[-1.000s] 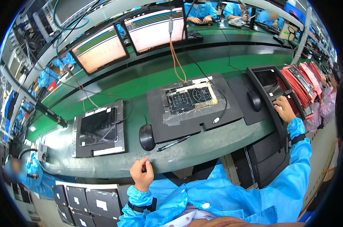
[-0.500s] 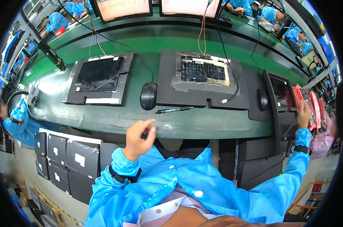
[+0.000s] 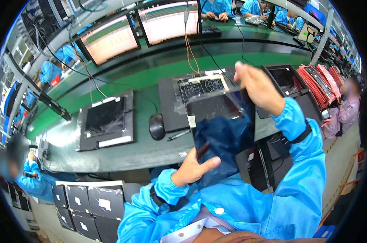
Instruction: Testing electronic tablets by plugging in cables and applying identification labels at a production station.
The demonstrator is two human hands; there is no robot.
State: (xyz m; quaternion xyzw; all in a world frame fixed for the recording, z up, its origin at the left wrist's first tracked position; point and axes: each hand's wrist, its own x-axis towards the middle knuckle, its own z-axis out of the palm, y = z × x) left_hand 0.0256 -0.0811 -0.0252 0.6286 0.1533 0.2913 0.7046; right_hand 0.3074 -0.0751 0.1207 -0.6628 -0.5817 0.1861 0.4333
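A glossy dark screen panel is tilted up before me over the bench's near edge, with a small white label at its left side. Blue sleeve colour is mirrored in its face. My left hand grips its lower left part, thumb across the front. At its upper right corner my right hand is closed round the edge, fingers bent and somewhat blurred. Beyond the panel, partly covered by it, lies a dark fixture board with an open rectangular frame on it.
Another fixture board with a dark screen lies left of a black mouse and a pen. Cables run to the fixtures. Two monitors stand behind. Red-sleeved panels and a black tray are at right. People sit around.
My right hand has come back from the red-sleeved stack at right, and a screen panel is now before me. My left hand has moved right and closed on it. The view has turned.
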